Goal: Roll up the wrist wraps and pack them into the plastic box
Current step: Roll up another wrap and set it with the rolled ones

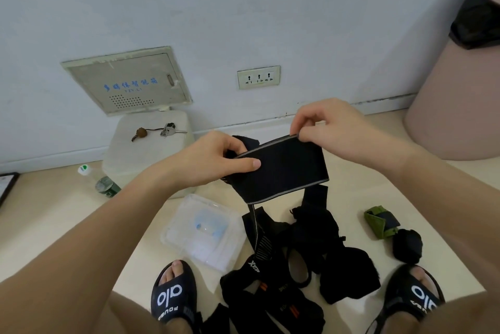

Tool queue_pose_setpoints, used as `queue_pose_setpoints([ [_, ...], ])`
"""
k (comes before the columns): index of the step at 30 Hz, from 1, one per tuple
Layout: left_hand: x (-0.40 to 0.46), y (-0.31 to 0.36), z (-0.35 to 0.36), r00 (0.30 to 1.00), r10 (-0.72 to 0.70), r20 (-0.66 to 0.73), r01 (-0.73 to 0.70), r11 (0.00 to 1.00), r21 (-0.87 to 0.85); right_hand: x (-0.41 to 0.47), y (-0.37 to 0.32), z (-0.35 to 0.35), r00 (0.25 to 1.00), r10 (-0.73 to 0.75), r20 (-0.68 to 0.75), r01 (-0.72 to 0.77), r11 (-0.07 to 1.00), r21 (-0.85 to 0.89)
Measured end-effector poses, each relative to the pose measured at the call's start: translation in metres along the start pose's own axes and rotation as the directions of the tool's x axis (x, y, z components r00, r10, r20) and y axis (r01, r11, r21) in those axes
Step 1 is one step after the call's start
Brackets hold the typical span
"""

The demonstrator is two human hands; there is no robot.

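Hands [270,144] stretching black wrist wrap [284,171], slides [173,298] marked "alo"

Pale floor [351,198]: clear plastic box [203,230], black wrist-wrap pile [311,266], green rolled wrap [380,221], black rolled wrap [407,245], water bottle [101,183], white stool [148,149].

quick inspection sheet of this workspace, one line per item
surface: pale floor, person crouching over it
job's things: black wrist wrap held up unrolled; clear plastic box on floor, closed lid; rolled green wrap and black roll at right
clutter: heap of black wraps, bottle, keys on white box
hands: left hand and right hand pinch the wrap
cables: nothing seen
surroundings: wall socket, wall panel
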State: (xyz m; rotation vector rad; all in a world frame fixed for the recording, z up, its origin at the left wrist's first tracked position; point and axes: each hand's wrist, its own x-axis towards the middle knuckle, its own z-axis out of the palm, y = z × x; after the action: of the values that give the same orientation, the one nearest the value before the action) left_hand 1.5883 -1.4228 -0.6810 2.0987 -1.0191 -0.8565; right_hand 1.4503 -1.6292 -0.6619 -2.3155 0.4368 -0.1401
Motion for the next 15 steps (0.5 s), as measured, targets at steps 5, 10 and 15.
queue_pose_setpoints([
  [5,-0.001,-0.001,-0.005,0.998,-0.025,-0.049,0.032,0.989,0.143,0.003,0.005,-0.018,0.979,0.002,-0.203,-0.018,0.997,-0.075],
  [10,-0.004,-0.001,-0.002,0.999,-0.005,-0.052,0.008,0.998,0.067,-0.001,0.014,-0.025,0.986,0.071,-0.148,-0.070,0.997,0.013],
  [15,0.002,0.002,0.010,0.998,0.005,-0.065,0.001,0.996,0.089,-0.001,0.007,-0.015,0.996,0.040,-0.076,-0.039,0.999,0.022],
])
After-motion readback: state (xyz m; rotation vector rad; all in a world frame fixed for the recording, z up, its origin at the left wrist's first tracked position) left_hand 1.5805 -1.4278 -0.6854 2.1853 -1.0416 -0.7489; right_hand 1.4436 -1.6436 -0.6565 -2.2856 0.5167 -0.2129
